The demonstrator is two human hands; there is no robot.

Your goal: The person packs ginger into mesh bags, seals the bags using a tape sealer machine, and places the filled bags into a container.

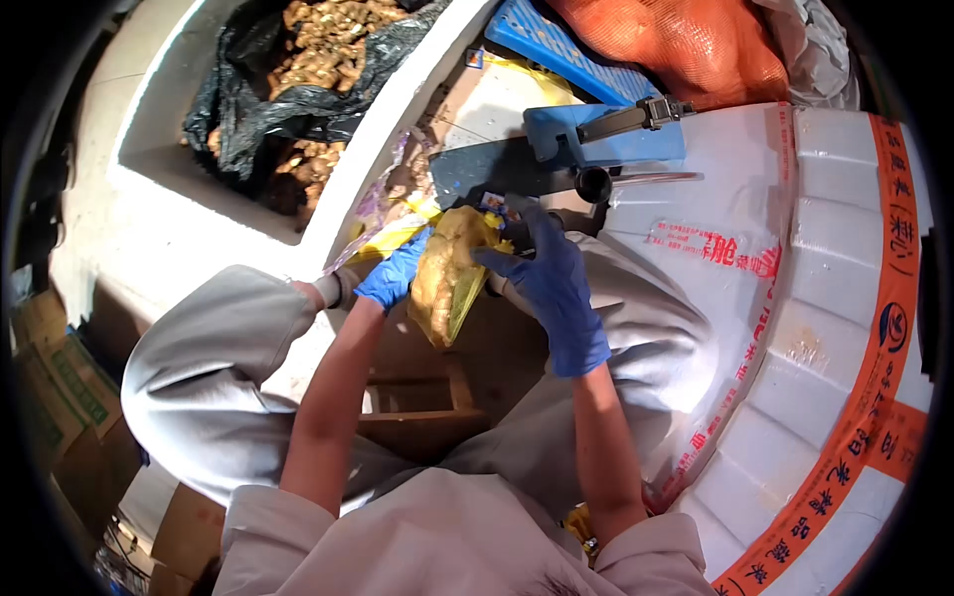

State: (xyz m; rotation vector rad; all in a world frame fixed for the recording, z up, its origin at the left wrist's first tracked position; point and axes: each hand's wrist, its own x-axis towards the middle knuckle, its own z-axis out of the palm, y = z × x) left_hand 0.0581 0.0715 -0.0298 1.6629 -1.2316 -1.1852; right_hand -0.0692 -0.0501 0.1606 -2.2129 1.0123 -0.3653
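Note:
A yellow bag of ginger point(446, 260), plump and knobbly, is held up between my knees, its narrow end pointing down toward me. My left hand point(395, 270), in a blue glove, grips the bag from its left side, the fingers partly hidden behind it. On the other side is my right hand point(556, 288), also gloved in blue, thumb and fingers apart. Its thumb tip is right at the bag's right edge, and its fingers reach up past the bag's top. Just beyond the hands lies a dark flat plate point(497, 169) beside a blue device with a metal lever point(616, 123).
A white foam box point(164, 149) at upper left holds a black plastic bag point(243, 119) and loose ginger pieces point(333, 50). White foam boxes with orange tape point(855, 397) stand at right. A blue plastic crate point(566, 50) and orange mesh sack point(686, 50) sit at the back.

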